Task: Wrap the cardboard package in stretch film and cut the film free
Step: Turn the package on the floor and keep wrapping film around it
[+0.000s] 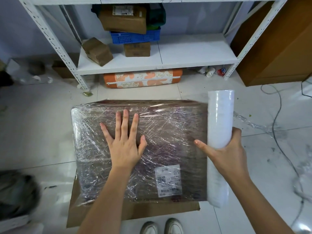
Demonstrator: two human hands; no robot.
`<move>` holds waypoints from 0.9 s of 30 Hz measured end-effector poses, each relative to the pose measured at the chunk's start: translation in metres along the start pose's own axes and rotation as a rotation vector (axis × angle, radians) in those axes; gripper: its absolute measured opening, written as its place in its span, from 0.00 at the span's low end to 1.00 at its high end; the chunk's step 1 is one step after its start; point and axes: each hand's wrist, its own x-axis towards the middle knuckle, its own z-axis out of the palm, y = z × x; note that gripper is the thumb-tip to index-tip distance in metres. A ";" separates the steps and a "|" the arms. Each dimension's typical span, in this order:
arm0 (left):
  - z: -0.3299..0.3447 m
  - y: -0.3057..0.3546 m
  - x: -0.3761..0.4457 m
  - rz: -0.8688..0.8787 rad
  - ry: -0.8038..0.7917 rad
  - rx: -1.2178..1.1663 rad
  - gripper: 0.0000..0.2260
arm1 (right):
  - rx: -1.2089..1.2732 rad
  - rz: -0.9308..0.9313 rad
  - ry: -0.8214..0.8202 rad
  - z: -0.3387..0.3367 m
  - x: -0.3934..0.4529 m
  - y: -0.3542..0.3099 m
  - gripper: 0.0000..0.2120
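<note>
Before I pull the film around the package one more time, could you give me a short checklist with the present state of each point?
1. Left hand presses flat on the package: ok.
2. Right hand has a grip around the film roll: ok.
3. Roll lies along the package's right edge, film stretched over the top: ok.
4. Top face covered with film: ok; underside: cannot tell.
5. Shipping label readable through the film: ok.
6. Cutting tool ready nearby: cannot tell, none visible.
</note>
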 end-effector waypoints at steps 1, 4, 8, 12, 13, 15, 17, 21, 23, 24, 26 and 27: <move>0.000 0.000 0.001 -0.001 -0.002 -0.005 0.29 | 0.014 0.003 -0.004 0.000 0.000 0.001 0.45; -0.001 0.000 0.005 -0.007 -0.010 -0.007 0.29 | 0.063 0.006 -0.015 0.003 -0.002 0.004 0.36; 0.000 0.000 0.003 -0.006 -0.007 -0.004 0.29 | 0.086 -0.011 -0.033 0.002 0.002 0.017 0.26; -0.002 0.001 -0.002 0.003 0.005 -0.004 0.28 | 0.129 -0.033 -0.082 -0.002 0.004 0.028 0.21; -0.002 0.001 -0.004 0.004 0.009 -0.002 0.28 | 0.132 -0.041 -0.087 -0.002 0.004 0.029 0.21; -0.003 0.001 -0.005 0.008 0.016 0.004 0.28 | 0.113 -0.069 -0.078 -0.004 0.007 0.030 0.20; -0.004 0.001 -0.004 0.013 0.013 0.000 0.28 | 0.051 -0.116 -0.061 -0.005 0.011 0.032 0.21; -0.005 0.001 -0.005 0.010 -0.007 -0.009 0.29 | 0.115 -0.112 -0.050 -0.003 0.015 0.039 0.30; -0.005 0.001 -0.007 0.009 -0.013 -0.008 0.29 | 0.208 -0.081 -0.045 -0.001 0.015 0.040 0.30; -0.006 0.001 -0.007 0.009 -0.019 -0.007 0.29 | 0.266 -0.071 -0.052 -0.001 0.016 0.040 0.29; -0.008 0.002 -0.005 0.004 -0.039 -0.001 0.28 | 0.363 -0.063 -0.065 0.000 0.018 0.038 0.30; -0.010 0.002 -0.003 0.002 -0.049 0.003 0.28 | 0.385 -0.071 -0.056 0.000 0.019 0.038 0.30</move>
